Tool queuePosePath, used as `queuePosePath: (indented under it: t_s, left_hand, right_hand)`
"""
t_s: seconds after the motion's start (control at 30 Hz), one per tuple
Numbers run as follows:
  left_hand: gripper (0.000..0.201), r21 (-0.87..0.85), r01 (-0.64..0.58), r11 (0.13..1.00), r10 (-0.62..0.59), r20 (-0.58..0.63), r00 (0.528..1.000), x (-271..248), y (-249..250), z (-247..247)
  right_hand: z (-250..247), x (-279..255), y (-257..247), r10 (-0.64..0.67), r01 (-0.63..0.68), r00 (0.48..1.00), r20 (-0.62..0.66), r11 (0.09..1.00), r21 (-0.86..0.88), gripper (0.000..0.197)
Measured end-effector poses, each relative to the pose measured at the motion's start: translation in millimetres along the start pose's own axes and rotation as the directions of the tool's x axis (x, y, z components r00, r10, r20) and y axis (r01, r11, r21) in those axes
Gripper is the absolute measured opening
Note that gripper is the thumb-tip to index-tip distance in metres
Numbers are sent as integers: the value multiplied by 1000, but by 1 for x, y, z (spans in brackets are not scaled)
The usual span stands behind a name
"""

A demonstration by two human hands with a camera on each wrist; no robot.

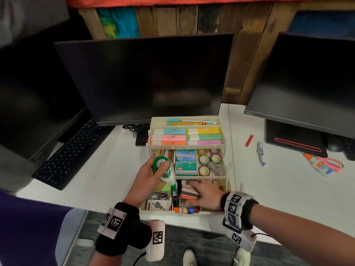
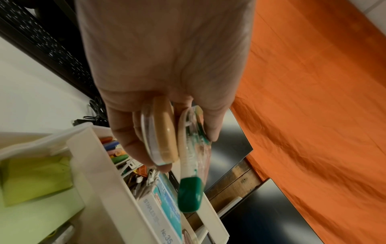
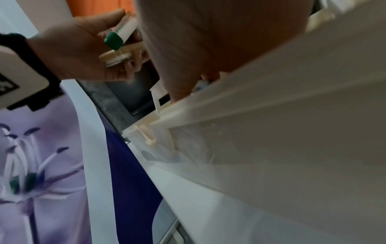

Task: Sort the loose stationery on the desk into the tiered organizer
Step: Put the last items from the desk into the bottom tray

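Nearest you, grey carpet shows under the white table [image 1: 96,181] edge, with your shoes on it. On the table right at that edge stands the organizer [image 1: 226,131], three cream tiers stepping up and back.

Your right hand [image 1: 206,194] lies in the organizer's lowest tier, fingers [image 1: 194,187] spread fairly straight over a red and white box [image 1: 187,192]; whether they grip it you cannot tell. A glue stick [image 1: 185,209] lies along that tier's front wall.

Your left hand [image 1: 151,173] hangs above the organizer's left side, fingers [image 2: 125,142] curled round a green correction tape [image 1: 165,169] and, in the wrist view, a tan round case [image 2: 163,132] beside it.

The organizer's middle tier holds staple boxes [image 1: 186,164] and tape rolls [image 1: 204,160]; the top tier holds pastel highlighters [image 1: 188,136] and a pencil [image 1: 188,123].

Right of the organizer, loose on the table: a red clip [image 1: 249,140], a white pen-like thing [image 1: 261,153], a glue bottle [image 1: 319,166] on pink scissors [image 1: 334,163]. Left of it lies a black keyboard [image 1: 67,154].

Behind the organizer stand dark monitors [image 1: 142,77], then a wooden plank wall [image 1: 245,45].
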State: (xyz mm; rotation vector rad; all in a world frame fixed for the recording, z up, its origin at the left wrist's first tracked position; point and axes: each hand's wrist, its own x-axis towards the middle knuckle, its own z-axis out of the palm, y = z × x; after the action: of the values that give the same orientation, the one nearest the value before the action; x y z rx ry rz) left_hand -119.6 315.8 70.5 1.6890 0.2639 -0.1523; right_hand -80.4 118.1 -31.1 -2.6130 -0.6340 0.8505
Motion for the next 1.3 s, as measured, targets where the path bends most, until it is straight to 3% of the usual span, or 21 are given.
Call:
queuePosePath:
  t_s: [0.07,0.17,0.37,0.47,0.6,0.7,0.87,0.93,1.1,1.2,1.23,1.3]
  left_hand:
    - [26,5,0,1000,0,8,1000,-1,0,2]
    - [25,4,-11,1000,11,11,1000,-2,1,4]
    - [24,-21,-14,1000,14,0,1000,-4,1,0]
    - [23,-9,-16,1000,16,4,1000,-4,1,1]
    - [26,45,-18,999,16,24,1000,-4,0,4]
    - [22,108,3,994,-15,109,994,-5,-2,4]
    - [20,271,2,963,-82,285,955,-10,0,12]
    - [21,331,4,944,-117,324,939,-10,-3,13]
    - [31,552,30,834,-282,379,882,-3,-19,16]
    - [36,544,53,838,-307,389,868,2,-27,26]
    - [35,509,92,856,-322,384,866,2,-25,32]
    - [40,388,230,892,-374,353,857,4,-30,45]
  right_hand:
    - [-2,2,-6,-8,9,997,76,1000,-11,68]
    - [-2,2,-14,13,-8,997,71,997,-81,65]
    - [-2,-2,-12,-8,6,1000,15,996,85,44]
    - [-1,-4,-11,-58,57,998,-23,997,-51,30]
    - [-3,-10,-15,-115,85,991,-69,938,-335,32]
    - [-3,-15,-14,-135,106,988,-76,946,-306,37]
    - [10,-17,-18,-113,121,993,43,962,-246,39]
    - [4,-21,-15,-84,94,995,62,978,-184,40]
    - [-12,-35,2,-27,25,999,-35,998,-60,43]
    - [-15,-40,11,-47,63,994,-96,983,170,42]
    - [-18,-41,16,3,38,992,-124,945,324,39]
    - [-22,-46,22,110,-37,991,-78,775,630,28]
